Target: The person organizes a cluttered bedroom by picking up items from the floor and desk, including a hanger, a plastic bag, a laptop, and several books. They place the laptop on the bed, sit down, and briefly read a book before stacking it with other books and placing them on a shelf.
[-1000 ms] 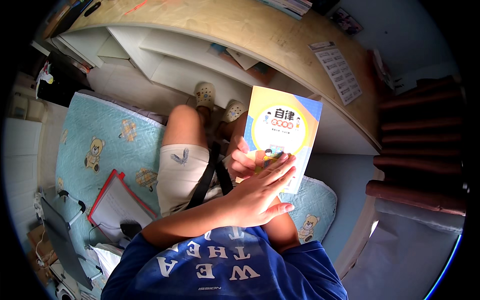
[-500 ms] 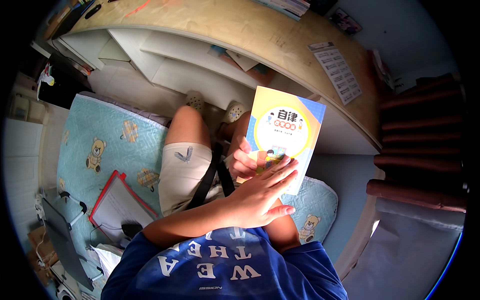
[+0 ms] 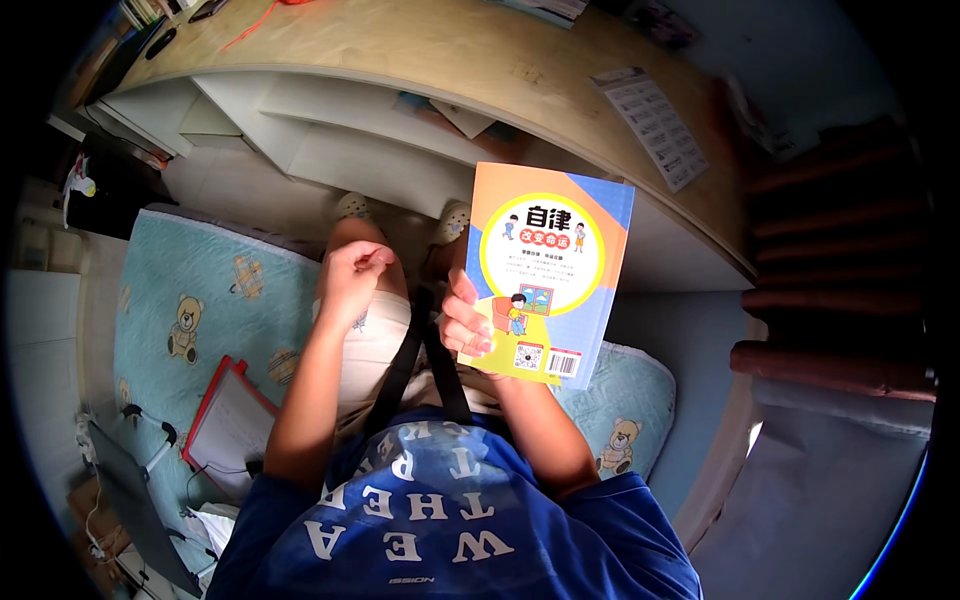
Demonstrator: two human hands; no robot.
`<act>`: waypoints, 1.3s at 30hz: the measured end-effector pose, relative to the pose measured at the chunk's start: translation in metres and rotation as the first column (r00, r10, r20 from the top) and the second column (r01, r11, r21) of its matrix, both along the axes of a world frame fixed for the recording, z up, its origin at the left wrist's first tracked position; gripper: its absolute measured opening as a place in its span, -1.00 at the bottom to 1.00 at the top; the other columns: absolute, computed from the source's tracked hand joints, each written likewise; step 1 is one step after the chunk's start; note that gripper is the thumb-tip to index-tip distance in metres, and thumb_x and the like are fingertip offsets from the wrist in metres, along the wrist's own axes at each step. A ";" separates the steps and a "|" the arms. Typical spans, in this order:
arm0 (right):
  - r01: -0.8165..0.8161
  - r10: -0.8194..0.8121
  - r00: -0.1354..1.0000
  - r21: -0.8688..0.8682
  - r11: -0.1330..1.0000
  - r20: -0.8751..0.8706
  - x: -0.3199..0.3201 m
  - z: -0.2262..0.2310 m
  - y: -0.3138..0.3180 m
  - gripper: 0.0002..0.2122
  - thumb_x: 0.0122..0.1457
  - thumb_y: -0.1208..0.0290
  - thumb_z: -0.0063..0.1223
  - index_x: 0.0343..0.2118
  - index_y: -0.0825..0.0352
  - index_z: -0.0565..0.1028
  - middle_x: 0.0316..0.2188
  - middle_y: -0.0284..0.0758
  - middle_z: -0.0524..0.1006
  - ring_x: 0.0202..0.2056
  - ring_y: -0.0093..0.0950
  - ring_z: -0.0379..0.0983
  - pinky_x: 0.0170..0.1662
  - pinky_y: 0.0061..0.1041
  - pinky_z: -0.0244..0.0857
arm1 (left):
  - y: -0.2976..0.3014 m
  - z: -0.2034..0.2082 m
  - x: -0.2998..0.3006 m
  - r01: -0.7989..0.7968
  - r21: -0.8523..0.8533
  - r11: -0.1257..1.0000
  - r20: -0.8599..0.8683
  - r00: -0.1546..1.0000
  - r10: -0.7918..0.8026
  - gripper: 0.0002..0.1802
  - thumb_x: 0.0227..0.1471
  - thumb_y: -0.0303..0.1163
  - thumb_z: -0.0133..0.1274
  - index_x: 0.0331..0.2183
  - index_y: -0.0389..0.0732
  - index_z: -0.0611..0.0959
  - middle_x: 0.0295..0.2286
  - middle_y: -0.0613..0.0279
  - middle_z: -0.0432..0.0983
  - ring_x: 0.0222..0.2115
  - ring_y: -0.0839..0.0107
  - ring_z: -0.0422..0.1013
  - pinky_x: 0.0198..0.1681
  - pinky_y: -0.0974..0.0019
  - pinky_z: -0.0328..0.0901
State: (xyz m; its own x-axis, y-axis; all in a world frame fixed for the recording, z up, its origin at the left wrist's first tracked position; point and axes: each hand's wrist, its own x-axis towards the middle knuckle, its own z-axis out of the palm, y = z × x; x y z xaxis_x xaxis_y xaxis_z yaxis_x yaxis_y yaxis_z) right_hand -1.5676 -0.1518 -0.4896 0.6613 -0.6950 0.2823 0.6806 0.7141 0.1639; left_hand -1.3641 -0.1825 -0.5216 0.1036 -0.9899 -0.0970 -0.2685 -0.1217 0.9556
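Note:
My right hand grips a paperback book by its left edge, with fingers curled at that side. The book is closed and held up over my lap. Its visible cover is orange, blue and yellow, with a round white panel, cartoon children and a barcode near the bottom corner. Away to the left of it, my left hand hovers over my bare knee. Its fingers are curled in and the thumb is pressed to them, with nothing showing between.
I sit on a teal quilted mat with bear patterns. On it lies a red-edged folder, beside a dark folding stand. Ahead curves a wooden desk with shelves below and a printed sheet on top. Brown curtains hang at right.
My left hand has come off the book's cover and swung left to above my knee, its fingers now curled. The book has shifted slightly left, still in my right hand.

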 end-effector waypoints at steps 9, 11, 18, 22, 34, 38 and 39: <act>-0.037 0.039 0.999 0.044 0.998 -0.035 0.002 -0.005 -0.004 -0.55 0.08 0.03 0.02 -0.33 0.42 0.29 -0.66 -0.31 0.29 -0.69 -0.47 0.23 -0.61 -0.55 0.13 | -0.001 -0.039 -0.004 -0.038 0.065 0.997 -0.141 0.989 0.047 -0.85 -0.02 -0.46 0.18 -0.42 -0.39 0.66 -0.58 0.34 0.54 -0.56 0.66 0.36 -0.45 0.53 0.27; -0.047 0.048 0.999 0.056 0.997 -0.019 0.002 -0.006 -0.004 -0.55 0.08 0.03 0.02 -0.33 0.42 0.29 -0.66 -0.31 0.29 -0.69 -0.47 0.23 -0.61 -0.55 0.14 | -0.003 -0.039 -0.004 -0.056 0.075 0.996 -0.149 0.987 0.067 -0.85 -0.01 -0.45 0.19 -0.43 -0.37 0.66 -0.59 0.36 0.52 -0.58 0.67 0.34 -0.49 0.54 0.26; -0.044 0.048 0.998 0.084 0.995 -0.040 0.004 -0.007 -0.003 -0.54 0.06 0.01 0.06 -0.33 0.42 0.29 -0.67 -0.31 0.29 -0.71 -0.47 0.24 -0.63 -0.56 0.14 | -0.011 -0.038 0.003 -0.046 0.195 0.980 -0.271 0.957 0.099 -0.85 0.04 -0.40 0.16 -0.43 -0.30 0.65 -0.60 0.43 0.46 -0.59 0.68 0.31 -0.55 0.56 0.20; -0.019 0.027 0.992 0.071 0.997 -0.127 0.003 -0.011 -0.006 -0.53 0.05 0.01 0.10 -0.32 0.41 0.30 -0.68 -0.32 0.30 -0.73 -0.49 0.27 -0.65 -0.58 0.18 | -0.017 -0.016 -0.001 0.023 0.264 0.964 -0.257 0.965 0.048 -0.67 0.09 -0.17 0.09 -0.33 -0.28 0.63 -0.45 0.31 0.53 -0.47 0.59 0.38 -0.41 0.48 0.28; 0.116 -0.529 -0.327 -0.589 0.800 -0.783 0.009 -0.030 -0.014 -0.60 0.36 0.21 -0.25 -0.53 0.41 0.38 -0.72 -0.39 0.40 -0.68 -0.67 0.31 -0.61 -0.63 0.24 | 0.007 0.014 0.004 0.191 0.133 0.973 -0.984 0.139 0.107 -0.38 0.21 0.04 -0.22 0.14 -0.18 0.31 0.06 0.14 0.34 0.05 0.22 0.31 0.11 0.12 0.22; 0.054 -0.565 -0.326 -0.612 0.789 -0.758 0.003 -0.033 -0.017 -0.62 0.35 0.22 -0.23 -0.49 0.42 0.42 -0.66 -0.42 0.44 -0.65 -0.71 0.27 -0.58 -0.67 0.19 | 0.004 0.009 0.007 0.216 0.088 0.972 -0.991 0.118 0.063 -0.40 0.21 0.01 -0.18 0.15 -0.14 0.29 0.07 0.17 0.33 0.05 0.24 0.31 0.09 0.12 0.23; 0.063 -0.530 -0.332 -0.579 0.813 -0.780 0.001 -0.033 -0.018 -0.62 0.35 0.22 -0.22 -0.47 0.42 0.44 -0.64 -0.41 0.46 -0.64 -0.72 0.26 -0.57 -0.67 0.18 | 0.003 0.009 0.007 0.219 0.115 0.969 -0.990 0.102 0.094 -0.40 0.21 0.01 -0.18 0.14 -0.14 0.30 0.07 0.17 0.34 0.04 0.24 0.32 0.09 0.11 0.23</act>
